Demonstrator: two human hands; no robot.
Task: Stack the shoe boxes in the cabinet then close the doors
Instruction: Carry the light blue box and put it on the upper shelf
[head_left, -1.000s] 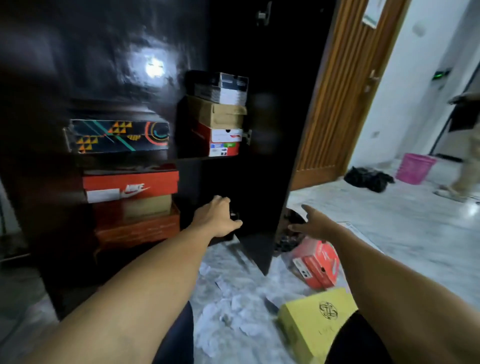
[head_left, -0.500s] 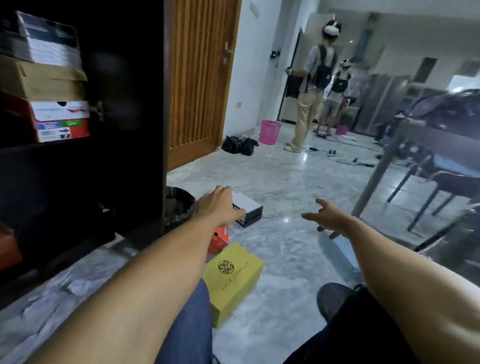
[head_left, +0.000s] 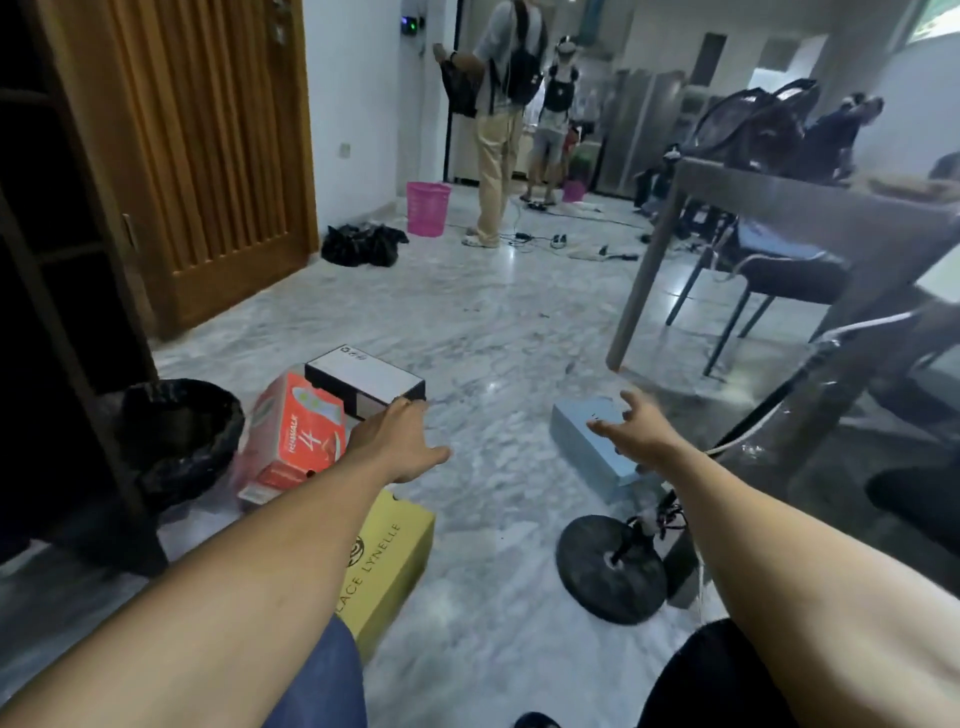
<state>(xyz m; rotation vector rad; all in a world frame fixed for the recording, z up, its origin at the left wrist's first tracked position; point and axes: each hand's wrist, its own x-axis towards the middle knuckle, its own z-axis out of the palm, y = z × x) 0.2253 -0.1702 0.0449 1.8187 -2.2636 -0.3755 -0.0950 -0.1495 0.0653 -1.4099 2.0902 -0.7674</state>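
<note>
Several shoe boxes lie on the marble floor. A black-and-white box (head_left: 366, 381) sits furthest out, with a red box (head_left: 295, 436) leaning beside it. A yellow box (head_left: 387, 564) lies near my knee, and a light blue box (head_left: 589, 441) lies to the right. My left hand (head_left: 397, 441) hovers with fingers spread, its fingertips at the near corner of the black-and-white box. My right hand (head_left: 636, 434) is open just over the blue box. The dark cabinet (head_left: 47, 291) fills the left edge; its door is out of view.
A black bin (head_left: 179, 439) stands by the cabinet. A round black stand base (head_left: 610, 569) with cables lies near my right arm. A table (head_left: 779, 208) and chair (head_left: 769, 270) are at right. Two people stand far back near a pink basket (head_left: 427, 208) and a black bag (head_left: 361, 244).
My view has swung right, away from the cabinet shelves to the floor. Both hands have moved out toward the boxes, the right one now over the blue box.
</note>
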